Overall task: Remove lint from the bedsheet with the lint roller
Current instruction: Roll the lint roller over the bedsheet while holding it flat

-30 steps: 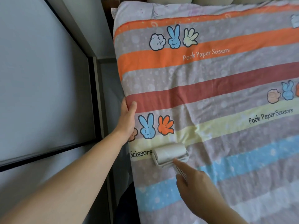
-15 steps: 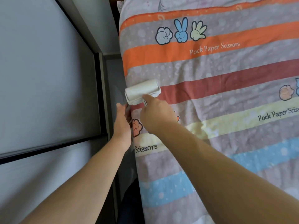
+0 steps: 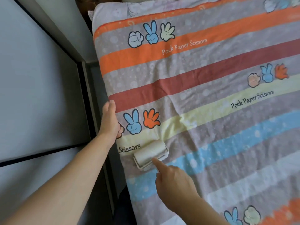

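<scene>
**Position.** The lint roller (image 3: 150, 153) lies on the bedsheet (image 3: 211, 143). Its drum touches the fabric just below the left end of the yellow stripe (image 3: 186, 120).

**Right hand.** The roller is gripped by the right hand (image 3: 173, 181), which is set below the stripe. The index finger (image 3: 156, 162) is laid straight along the frame toward the drum. The other fingers are curled, presumably round the handle, which is hidden under the hand.

**Left hand.** The left hand (image 3: 109, 122) is placed on the sheet's edge, just above the stripe's left end. Its fingers are straight and pressed together. Nothing is seen to be pinched.

**Step in hand (judged).** A rolling pass is being made over the sheet, close to its edge.

**Procedure.**
1. The drum is to be kept flat, so that both ends bear on the fabric. If it is tilted, lint is likely to be picked up at one end only.
2. Light, even pressure is best applied through the extended index finger.
3. The fabric is to be held taut by the left hand, since the creases (image 3: 158, 135) seen across the stripe just above the drum could bunch under the roller.
4. Strokes are best run straight across the stripe, each overlapping the one before.

**Note.** How much lint is on the drum's adhesive layer cannot be told.
</scene>
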`<action>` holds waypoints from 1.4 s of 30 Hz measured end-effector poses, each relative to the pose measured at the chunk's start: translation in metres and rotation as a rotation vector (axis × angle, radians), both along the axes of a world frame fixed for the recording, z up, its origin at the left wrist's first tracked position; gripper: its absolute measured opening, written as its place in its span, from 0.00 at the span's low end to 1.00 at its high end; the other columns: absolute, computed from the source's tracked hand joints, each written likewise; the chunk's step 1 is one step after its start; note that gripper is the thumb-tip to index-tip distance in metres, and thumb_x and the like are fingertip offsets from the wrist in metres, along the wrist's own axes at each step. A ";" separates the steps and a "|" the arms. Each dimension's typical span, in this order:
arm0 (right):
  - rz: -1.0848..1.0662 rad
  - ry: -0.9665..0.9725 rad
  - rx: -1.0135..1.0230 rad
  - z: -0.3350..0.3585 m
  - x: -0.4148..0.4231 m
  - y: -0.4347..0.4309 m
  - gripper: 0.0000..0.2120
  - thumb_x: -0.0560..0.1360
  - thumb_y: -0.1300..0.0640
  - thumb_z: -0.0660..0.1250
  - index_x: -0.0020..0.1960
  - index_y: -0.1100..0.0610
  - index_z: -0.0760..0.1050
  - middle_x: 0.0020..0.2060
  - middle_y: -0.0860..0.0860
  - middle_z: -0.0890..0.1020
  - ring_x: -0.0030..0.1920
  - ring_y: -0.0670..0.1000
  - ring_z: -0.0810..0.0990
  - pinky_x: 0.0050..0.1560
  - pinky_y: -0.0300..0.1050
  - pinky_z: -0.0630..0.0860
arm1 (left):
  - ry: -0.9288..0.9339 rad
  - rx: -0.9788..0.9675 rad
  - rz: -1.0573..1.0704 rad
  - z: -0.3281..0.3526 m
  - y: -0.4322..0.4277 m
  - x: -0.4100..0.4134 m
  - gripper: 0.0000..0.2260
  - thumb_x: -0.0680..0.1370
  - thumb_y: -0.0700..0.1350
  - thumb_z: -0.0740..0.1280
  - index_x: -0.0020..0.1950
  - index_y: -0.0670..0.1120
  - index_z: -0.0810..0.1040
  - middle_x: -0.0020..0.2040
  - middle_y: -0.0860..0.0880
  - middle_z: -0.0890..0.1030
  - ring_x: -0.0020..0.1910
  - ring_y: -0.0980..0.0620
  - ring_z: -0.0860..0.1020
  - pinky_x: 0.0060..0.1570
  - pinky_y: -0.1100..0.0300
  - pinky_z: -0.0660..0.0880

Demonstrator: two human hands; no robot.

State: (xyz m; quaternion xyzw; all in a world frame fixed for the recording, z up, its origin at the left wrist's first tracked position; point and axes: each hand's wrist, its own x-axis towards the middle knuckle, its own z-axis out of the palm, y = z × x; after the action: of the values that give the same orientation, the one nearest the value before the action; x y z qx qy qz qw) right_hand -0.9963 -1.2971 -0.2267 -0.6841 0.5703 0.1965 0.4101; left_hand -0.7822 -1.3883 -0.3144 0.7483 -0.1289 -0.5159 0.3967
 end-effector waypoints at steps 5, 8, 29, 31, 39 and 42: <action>-0.312 -0.192 -0.038 0.029 -0.037 -0.026 0.22 0.78 0.53 0.59 0.71 0.40 0.68 0.37 0.45 0.78 0.34 0.45 0.72 0.37 0.39 0.70 | -0.660 0.069 -0.375 0.000 -0.024 -0.026 0.28 0.84 0.59 0.54 0.81 0.50 0.57 0.83 0.44 0.52 0.82 0.45 0.47 0.79 0.41 0.43; -0.512 -0.157 -0.167 0.013 -0.062 -0.069 0.23 0.77 0.53 0.61 0.71 0.42 0.69 0.32 0.44 0.73 0.35 0.48 0.73 0.41 0.44 0.74 | -0.686 -0.105 -0.496 0.011 -0.038 -0.056 0.24 0.86 0.54 0.53 0.81 0.47 0.60 0.83 0.46 0.54 0.82 0.50 0.48 0.80 0.47 0.44; -0.470 0.070 0.004 -0.020 -0.105 0.019 0.23 0.80 0.54 0.56 0.74 0.47 0.63 0.57 0.55 0.80 0.57 0.57 0.78 0.51 0.48 0.74 | -0.963 0.113 -1.452 0.003 -0.029 -0.136 0.30 0.83 0.46 0.54 0.83 0.55 0.47 0.83 0.47 0.37 0.80 0.48 0.34 0.79 0.45 0.39; -0.475 0.050 0.036 -0.012 -0.110 0.033 0.20 0.80 0.54 0.56 0.72 0.48 0.66 0.58 0.54 0.80 0.58 0.56 0.78 0.53 0.48 0.74 | -0.922 0.137 -1.455 0.006 -0.017 -0.142 0.29 0.84 0.47 0.55 0.84 0.55 0.49 0.83 0.48 0.37 0.81 0.48 0.34 0.79 0.44 0.39; -0.567 -0.074 0.094 0.036 -0.147 0.012 0.19 0.77 0.53 0.58 0.66 0.42 0.71 0.52 0.55 0.83 0.36 0.55 0.80 0.40 0.50 0.82 | -0.868 0.179 -1.433 0.008 0.041 -0.142 0.33 0.80 0.56 0.60 0.83 0.58 0.49 0.82 0.50 0.33 0.79 0.51 0.30 0.77 0.38 0.37; -0.647 -0.047 -0.119 0.023 -0.150 -0.043 0.19 0.76 0.52 0.59 0.67 0.43 0.71 0.52 0.56 0.83 0.42 0.59 0.84 0.42 0.52 0.82 | -0.877 0.141 -1.421 -0.003 0.048 -0.139 0.34 0.80 0.62 0.62 0.82 0.60 0.50 0.82 0.51 0.33 0.79 0.51 0.29 0.76 0.38 0.33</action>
State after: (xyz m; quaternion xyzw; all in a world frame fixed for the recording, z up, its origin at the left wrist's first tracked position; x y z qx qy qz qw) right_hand -1.1466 -1.3401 -0.2037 -0.4945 0.7589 0.0064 0.4237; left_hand -0.9217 -1.3405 -0.3170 0.6447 -0.6800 -0.3120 -0.1568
